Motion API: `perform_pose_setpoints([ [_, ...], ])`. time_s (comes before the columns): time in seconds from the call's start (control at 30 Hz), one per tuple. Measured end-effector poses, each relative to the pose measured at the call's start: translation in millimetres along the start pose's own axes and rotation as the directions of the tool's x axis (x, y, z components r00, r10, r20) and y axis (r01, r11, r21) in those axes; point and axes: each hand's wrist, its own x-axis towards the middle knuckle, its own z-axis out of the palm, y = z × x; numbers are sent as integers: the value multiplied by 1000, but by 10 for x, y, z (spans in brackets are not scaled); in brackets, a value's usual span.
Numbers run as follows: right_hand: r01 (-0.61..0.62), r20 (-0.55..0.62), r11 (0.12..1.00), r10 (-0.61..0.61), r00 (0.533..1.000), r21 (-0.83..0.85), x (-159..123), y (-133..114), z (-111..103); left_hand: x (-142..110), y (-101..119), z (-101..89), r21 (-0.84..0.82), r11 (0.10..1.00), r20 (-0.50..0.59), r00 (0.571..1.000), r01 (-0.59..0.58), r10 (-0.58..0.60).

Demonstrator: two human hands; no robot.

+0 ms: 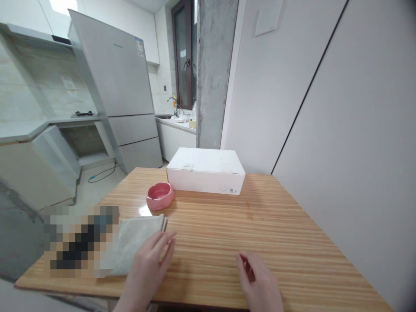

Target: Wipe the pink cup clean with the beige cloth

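Observation:
My left hand (151, 258) hovers at the right edge of a folded grey cloth (131, 238), holding nothing. Its thumb and fingers point forward with a small gap between them. To the right, my right hand (260, 279) is over the front part of the wooden table (221, 234). Its fingers are curled in and meet the thumb near the tips, and nothing shows between them. Beyond the cloth sits a pink ashtray (160, 196) with notches in its rim. A pixelated dark long thing (81, 240) lies left of the cloth; its kind cannot be made out.
A closed white box (206, 167) stands at the table's back, beside the ashtray. A pale wall panel (325, 143) runs along the right side. Behind are a grey refrigerator (120, 82), a concrete pillar (212, 78) and a sink counter (178, 134).

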Motion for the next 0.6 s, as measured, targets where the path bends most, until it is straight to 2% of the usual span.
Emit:
perform_pose_setpoints([
  [0.1, -11, 87, 1000, 13, 996, -28, 97, -134, 112, 65, 373, 217, -79, 997, 252, 967, -9, 29],
  [0.17, 8, 150, 998, 1, 989, -55, 124, -176, 187, 73, 530, 346, -64, 998, 355, 935, 3, 19],
  [0.23, 42, 207, 996, -24, 978, -79, 123, -189, 251, 64, 605, 454, -56, 998, 414, 910, 18, 7],
  [0.37, 90, 231, 986, -56, 971, -140, 87, -196, 322, 36, 598, 580, -42, 996, 437, 898, 82, -56],
  [0.6, 167, 207, 954, -116, 971, -248, 38, -191, 344, -10, 555, 602, -17, 994, 419, 903, 111, -94],
])
